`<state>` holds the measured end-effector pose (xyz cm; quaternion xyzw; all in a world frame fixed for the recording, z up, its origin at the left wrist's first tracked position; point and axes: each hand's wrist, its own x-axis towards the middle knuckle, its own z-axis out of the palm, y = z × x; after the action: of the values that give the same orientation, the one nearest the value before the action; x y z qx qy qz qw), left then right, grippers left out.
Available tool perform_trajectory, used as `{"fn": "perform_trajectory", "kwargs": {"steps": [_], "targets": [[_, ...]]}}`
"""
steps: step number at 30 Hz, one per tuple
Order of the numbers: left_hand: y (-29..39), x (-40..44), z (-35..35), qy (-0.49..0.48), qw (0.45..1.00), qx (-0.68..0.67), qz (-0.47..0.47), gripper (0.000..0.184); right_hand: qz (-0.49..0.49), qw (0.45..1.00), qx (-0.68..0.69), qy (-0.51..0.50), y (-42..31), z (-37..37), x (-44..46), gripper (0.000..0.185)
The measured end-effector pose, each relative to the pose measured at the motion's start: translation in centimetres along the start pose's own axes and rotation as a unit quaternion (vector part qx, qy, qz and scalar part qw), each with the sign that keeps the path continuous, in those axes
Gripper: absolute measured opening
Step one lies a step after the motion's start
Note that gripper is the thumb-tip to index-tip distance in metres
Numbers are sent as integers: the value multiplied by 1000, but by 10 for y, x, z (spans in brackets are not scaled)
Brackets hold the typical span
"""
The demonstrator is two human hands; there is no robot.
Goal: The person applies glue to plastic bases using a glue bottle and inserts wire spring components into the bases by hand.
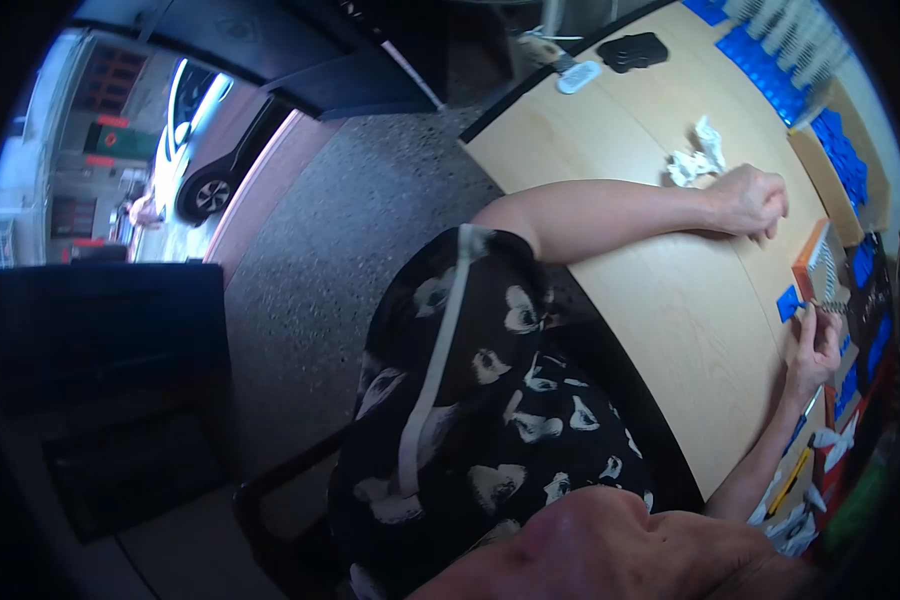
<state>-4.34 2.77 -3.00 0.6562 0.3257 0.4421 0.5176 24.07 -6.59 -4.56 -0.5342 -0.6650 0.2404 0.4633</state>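
Observation:
My left hand [750, 201] is closed above the wooden tabletop [690, 330], its fingers curled in. Whatever it may hold is hidden. Beside it lies a crumpled white tissue [698, 155]. At the table's right side, my right hand [817, 350] pinches a small blue plastic piece [790, 303] between thumb and fingers. A thin metal coil, like a spring [830, 308], shows right at the fingertips; I cannot tell whether it is joined to the blue piece. Just above that hand stands an orange-edged box [813, 250] with coiled metal parts in it.
A cardboard box [808, 150] of blue pieces borders the table, with more blue parts [765, 70] further up. A black case [632, 52] and a white remote-like device [578, 77] lie at the top end. A yellow tool [790, 485] is near my right forearm.

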Motion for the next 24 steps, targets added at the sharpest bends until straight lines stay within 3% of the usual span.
{"fn": "perform_trajectory", "kwargs": {"steps": [7, 16, 24], "targets": [[0, 1, -3, -37, 998, 46, -15, 29, -13, 997, -74, 13, 1, 0, 4, 11], [-3, 2, 1, -39, 988, 148, 25, 31, -10, 999, -37, 4, 9, -3, 3, 11], [-4, 4, 4, -42, 986, 162, 18, 31, -15, 998, -54, 4, 8, -4, 3, 12]]}}
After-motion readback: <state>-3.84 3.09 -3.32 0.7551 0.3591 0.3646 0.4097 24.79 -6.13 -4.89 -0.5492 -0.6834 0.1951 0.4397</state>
